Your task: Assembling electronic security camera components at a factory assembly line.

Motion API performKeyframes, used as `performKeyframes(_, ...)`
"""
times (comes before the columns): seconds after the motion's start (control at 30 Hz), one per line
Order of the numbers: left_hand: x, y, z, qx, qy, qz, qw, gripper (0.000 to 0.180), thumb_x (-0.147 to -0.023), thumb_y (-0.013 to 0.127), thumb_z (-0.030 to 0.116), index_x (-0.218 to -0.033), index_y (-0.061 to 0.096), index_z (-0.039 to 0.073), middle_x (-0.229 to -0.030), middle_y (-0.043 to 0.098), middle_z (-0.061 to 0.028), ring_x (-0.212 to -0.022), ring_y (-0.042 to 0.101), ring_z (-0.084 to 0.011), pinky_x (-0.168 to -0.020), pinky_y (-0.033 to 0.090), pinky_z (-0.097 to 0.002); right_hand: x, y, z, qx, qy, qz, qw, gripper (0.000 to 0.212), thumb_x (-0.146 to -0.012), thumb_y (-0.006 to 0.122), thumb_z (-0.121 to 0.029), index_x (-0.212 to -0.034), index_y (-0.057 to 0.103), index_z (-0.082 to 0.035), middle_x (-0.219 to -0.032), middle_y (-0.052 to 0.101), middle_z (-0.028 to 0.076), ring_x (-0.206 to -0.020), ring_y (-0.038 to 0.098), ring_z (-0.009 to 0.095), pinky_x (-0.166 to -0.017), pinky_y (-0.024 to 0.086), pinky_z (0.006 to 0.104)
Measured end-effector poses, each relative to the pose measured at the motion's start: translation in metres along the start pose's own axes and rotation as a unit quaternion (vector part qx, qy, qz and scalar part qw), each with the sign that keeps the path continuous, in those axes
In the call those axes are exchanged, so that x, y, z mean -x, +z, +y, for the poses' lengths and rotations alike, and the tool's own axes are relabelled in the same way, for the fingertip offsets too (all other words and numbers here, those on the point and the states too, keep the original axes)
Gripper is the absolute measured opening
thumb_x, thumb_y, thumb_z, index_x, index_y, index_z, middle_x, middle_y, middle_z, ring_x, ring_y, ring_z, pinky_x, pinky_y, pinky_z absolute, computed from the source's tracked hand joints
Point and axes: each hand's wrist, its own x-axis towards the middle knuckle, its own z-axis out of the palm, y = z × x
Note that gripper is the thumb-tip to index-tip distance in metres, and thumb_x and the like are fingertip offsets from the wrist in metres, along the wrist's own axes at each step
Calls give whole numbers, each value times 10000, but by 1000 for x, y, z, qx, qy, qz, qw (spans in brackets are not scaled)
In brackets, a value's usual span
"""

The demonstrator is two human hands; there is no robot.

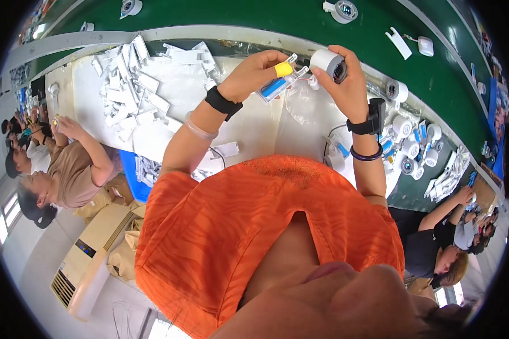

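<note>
Above the far side of the worktable, my left hand [250, 74] is closed on a narrow white plastic housing [270, 96] with a blue battery-like cylinder inside. A yellow finger cot [283, 69] covers the thumb tip of that hand. Close by on the right, my right hand [349, 85] grips a round white device head [324, 60] by its sides, its dark ringed face turned to the right. Thin wires [304, 78] and a small white piece [313, 82] show between the two parts. The fingertips behind the housing are partly hidden.
Loose white plastic covers [133, 85] are heaped on the table at left. Several round-headed assemblies [404, 141] lie at right. Beyond a metal rail [232, 35] runs a green belt [226, 12] carrying scattered units. A blue crate [131, 183] stands at left; co-workers sit on both sides.
</note>
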Motion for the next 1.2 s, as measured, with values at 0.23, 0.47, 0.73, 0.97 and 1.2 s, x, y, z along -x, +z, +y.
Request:
performKeyframes(0.23, -49, -54, 28, -52, 77, 58, 994, 286, -961, 547, 168, -1191, 566, -1, -1032, 641, -70, -824, 667, -142, -637, 583, -289, -82, 17, 20, 78, -95, -34, 992, 588, -769, 802, -296, -1201, 542, 8, -1122, 595, 169, -1002, 600, 279, -870, 481, 349)
performKeyframes(0.47, -104, -119, 26, -225, 297, 398, 838, 297, -870, 581, 49, -1164, 569, 3, -1083, 628, -127, -974, 632, -222, -823, 526, -340, -188, 29, 65, 289, -203, 47, 934, 395, -865, 668, -391, -1058, 630, -49, -974, 678, 147, -883, 649, 348, -743, 513, 429)
performKeyframes(0.73, -87, -106, 14, -478, 402, 429, 652, 391, -807, 594, 13, -1192, 586, 87, -1243, 555, -130, -1164, 503, -273, -946, 448, -370, -229, 45, 113, 487, -89, -94, 864, 292, -896, 617, -362, -917, 634, -71, -776, 698, 98, -749, 680, 296, -668, 504, 438)
performKeyframes(0.97, -47, -51, 19, -471, 392, 236, 755, 689, -734, 700, 101, -1376, 451, 93, -1392, 452, -129, -1238, 438, -346, -1077, 325, -427, -135, 13, 37, -5, 36, -233, 972, 189, -931, 621, -195, -861, 591, -22, -626, 606, 21, -565, 570, 80, -520, 432, 244)
performKeyframes(1.2, 2, 5, 2, -347, 142, -35, 926, 569, -754, 684, 210, -1276, 509, 69, -1061, 658, -151, -1010, 619, -338, -883, 473, -415, -15, -11, -35, -117, 163, -313, 929, 141, -931, 636, -127, -873, 587, -9, -654, 561, -18, -552, 527, 29, -511, 417, 184)
